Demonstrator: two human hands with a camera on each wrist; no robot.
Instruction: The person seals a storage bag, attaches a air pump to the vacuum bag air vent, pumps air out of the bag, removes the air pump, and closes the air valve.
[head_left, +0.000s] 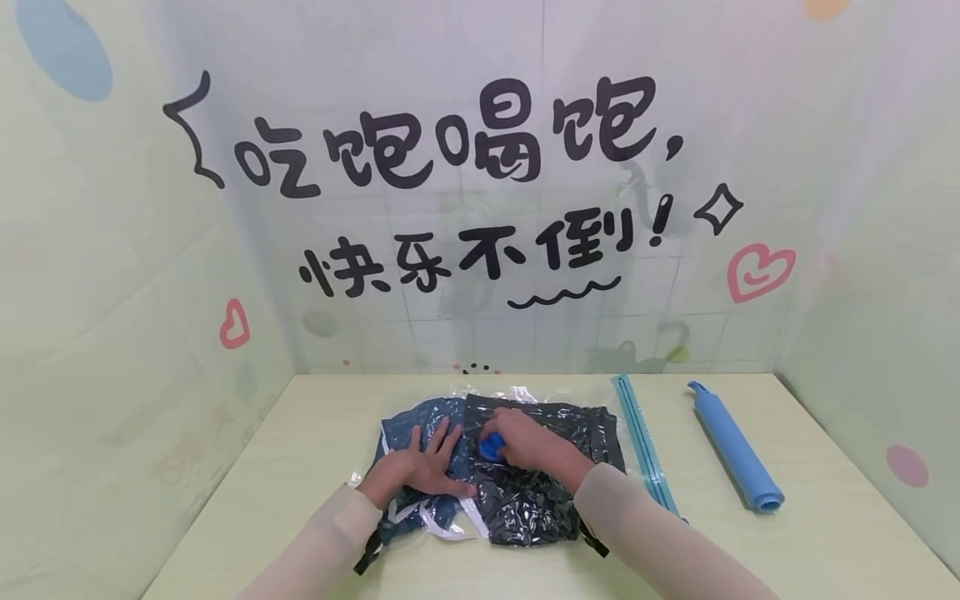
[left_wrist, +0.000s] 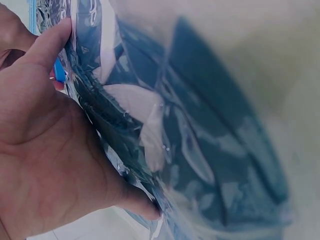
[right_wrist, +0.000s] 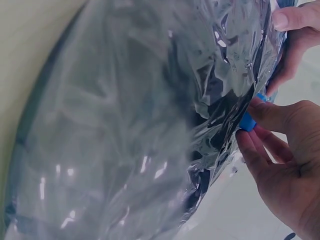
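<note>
A clear vacuum bag [head_left: 525, 500] stuffed with dark blue and black clothes lies flat on the table. My left hand [head_left: 423, 460] presses on its left half, fingers straight and spread. In the left wrist view, that left hand [left_wrist: 45, 130] lies palm-down on the crinkled bag [left_wrist: 200, 140]. My right hand [head_left: 521, 446] grips the blue valve cap [head_left: 491, 447] at the bag's middle. In the right wrist view, the right hand [right_wrist: 260, 125] pinches the blue valve cap [right_wrist: 247, 121] against the bag [right_wrist: 130, 125], with the left hand's fingers [right_wrist: 295, 22] just above.
A blue tube-shaped hand pump [head_left: 735, 450] lies on the table's right side. A long light-blue sealing strip [head_left: 641, 442] lies between it and the bag. The pale table [head_left: 300, 467] is walled by printed backdrop panels at the back and both sides.
</note>
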